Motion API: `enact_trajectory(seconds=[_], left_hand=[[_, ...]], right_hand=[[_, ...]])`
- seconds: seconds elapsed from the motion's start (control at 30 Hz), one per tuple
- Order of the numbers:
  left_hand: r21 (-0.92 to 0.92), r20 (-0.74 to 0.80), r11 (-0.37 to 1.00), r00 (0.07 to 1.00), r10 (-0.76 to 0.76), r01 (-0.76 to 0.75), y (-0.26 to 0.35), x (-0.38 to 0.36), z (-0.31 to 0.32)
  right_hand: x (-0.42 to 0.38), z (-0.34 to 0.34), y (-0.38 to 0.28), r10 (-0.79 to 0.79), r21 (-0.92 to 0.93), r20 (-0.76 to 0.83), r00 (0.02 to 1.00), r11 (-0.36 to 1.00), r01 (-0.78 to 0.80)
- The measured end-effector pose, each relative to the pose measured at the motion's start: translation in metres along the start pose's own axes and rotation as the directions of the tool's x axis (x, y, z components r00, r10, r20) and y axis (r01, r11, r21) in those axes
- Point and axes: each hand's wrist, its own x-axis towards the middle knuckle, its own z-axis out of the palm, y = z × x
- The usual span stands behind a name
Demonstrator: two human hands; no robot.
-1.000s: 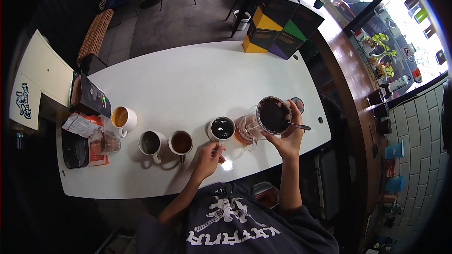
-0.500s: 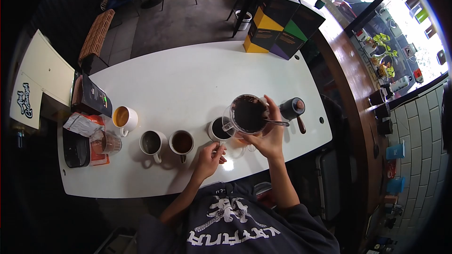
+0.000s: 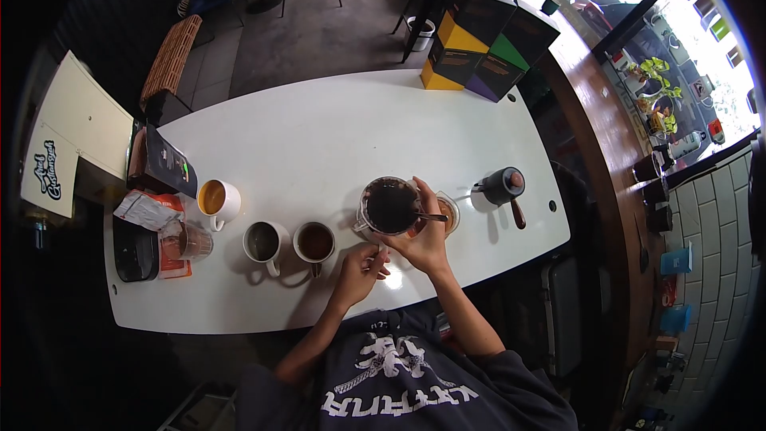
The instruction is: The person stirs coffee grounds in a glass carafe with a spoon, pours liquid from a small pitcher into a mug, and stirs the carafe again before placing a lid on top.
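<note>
White café table point(image 3: 335, 128), seen from above: right hand point(image 3: 424, 241) clamped round a dripper point(image 3: 390, 206) of dark grounds, held over the cup at the end of a row of mugs point(image 3: 289, 241); left hand point(image 3: 361, 265) loosely curled beside it, fingertips on the tabletop. Kettle point(image 3: 504, 187) to the right.

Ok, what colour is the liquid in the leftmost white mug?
Light orange-brown, like milky coffee, in the leftmost white ceramic mug; the head view shows it.

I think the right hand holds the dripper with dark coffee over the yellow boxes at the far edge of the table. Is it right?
Not quite. In the head view, the right hand holds the dripper near the row of cups, above the white cup, not over the yellow boxes, which stand apart.
</note>
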Motion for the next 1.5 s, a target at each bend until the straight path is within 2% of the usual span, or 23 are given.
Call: enact_trajectory(seconds=[0.2, 0.27, 0.3, 0.37, 0.5, 0.57, 0.67, 0.7, 0.8, 0.9, 0.93, 1.0, 1.07, 1.13, 1.2, 1.27, 1.33, 1.4, 1.47, 1.5], left_hand=[[0.003, 0.034, 1.000, 0.999, 0.027, -0.027, 0.004, -0.003, -0.001], [0.010, 0.030, 1.000, 0.999, 0.011, -0.012, 0.011, -0.005, -0.001], [0.012, 0.031, 1.000, 0.999, 0.011, -0.011, 0.012, -0.005, -0.001], [-0.047, -0.023, 0.998, 0.999, -0.034, 0.033, 0.015, -0.006, -0.001], [-0.021, -0.041, 0.996, 0.995, -0.089, 0.089, 0.027, -0.009, -0.006], [0.034, -0.099, 0.996, 0.992, -0.075, 0.079, 0.027, -0.009, -0.007], [0.082, -0.072, 0.997, 0.997, -0.009, 0.015, 0.021, -0.011, -0.010], [0.081, -0.068, 0.997, 0.998, -0.012, 0.017, 0.021, -0.012, -0.010], [0.121, -0.037, 0.992, 0.999, 0.030, -0.025, 0.026, -0.017, -0.012], [0.187, 0.050, 0.982, 0.999, 0.001, -0.011, 0.041, -0.024, -0.014], [0.254, 0.079, 0.967, 0.997, -0.007, -0.014, 0.054, -0.029, -0.013], [0.319, 0.109, 0.948, 0.994, -0.019, -0.017, 0.079, -0.041, -0.014], [0.361, 0.183, 0.933, 0.980, -0.074, 0.003, 0.099, -0.053, -0.019], [0.383, 0.171, 0.924, 0.982, -0.084, 0.012, 0.106, -0.063, -0.030], [0.454, 0.060, 0.890, 0.996, -0.073, 0.038, 0.110, -0.073, -0.040], [0.462, -0.019, 0.886, 0.999, -0.042, 0.046, 0.104, -0.082, -0.051], [0.492, -0.154, 0.855, 0.983, -0.098, 0.163, 0.104, -0.092, -0.060], [0.511, -0.220, 0.838, 0.971, -0.090, 0.194, 0.092, -0.096, -0.066], [0.493, -0.310, 0.840, 0.948, -0.073, 0.226, 0.080, -0.099, -0.071], [0.491, -0.321, 0.840, 0.944, -0.072, 0.231, 0.074, -0.098, -0.071]], right_hand=[[-0.004, 0.001, 0.002, 0.026, 0.044, 0.012, 1.000, 0.999, -0.026], [-0.005, 0.001, 0.003, -0.059, -0.070, 0.033, 0.998, 0.996, 0.061], [-0.006, 0.001, 0.004, -0.059, -0.069, 0.032, 0.998, 0.996, 0.061], [-0.007, 0.000, 0.007, -0.044, -0.011, 0.044, 0.998, 0.999, 0.045], [-0.012, -0.003, 0.009, -0.055, -0.027, 0.052, 0.997, 0.998, 0.056], [-0.019, -0.012, 0.002, 0.011, -0.038, 0.045, 0.999, 0.999, -0.009], [-0.030, -0.039, 0.009, -0.031, -0.023, 0.058, 0.998, 0.999, 0.033], [-0.032, -0.049, 0.006, -0.099, -0.052, 0.031, 0.995, 0.994, 0.101], [-0.040, -0.071, 0.011, -0.051, -0.144, -0.161, 0.986, 0.989, 0.027], [-0.047, -0.081, 0.024, 0.049, -0.243, -0.252, 0.967, 0.964, -0.112], [-0.049, -0.081, 0.027, 0.050, -0.242, -0.253, 0.966, 0.964, -0.113], [-0.055, -0.080, 0.032, 0.266, -0.242, -0.112, 0.958, 0.927, -0.286], [-0.058, -0.073, 0.035, 0.299, -0.252, -0.081, 0.951, 0.917, -0.309], [-0.060, -0.068, 0.048, 0.252, -0.146, 0.017, 0.968, 0.958, -0.246], [-0.059, -0.064, 0.053, 0.242, -0.086, 0.051, 0.969, 0.968, -0.238], [-0.059, -0.061, 0.063, 0.254, 0.075, 0.059, 0.965, 0.963, -0.258], [-0.059, -0.058, 0.067, 0.245, 0.072, 0.079, 0.966, 0.965, -0.251], [-0.058, -0.053, 0.062, 0.277, 0.168, 0.036, 0.960, 0.945, -0.279], [-0.059, -0.049, 0.067, 0.261, 0.182, 0.047, 0.964, 0.947, -0.265], [-0.059, -0.047, 0.068, 0.270, 0.201, -0.033, 0.962, 0.945, -0.258]])
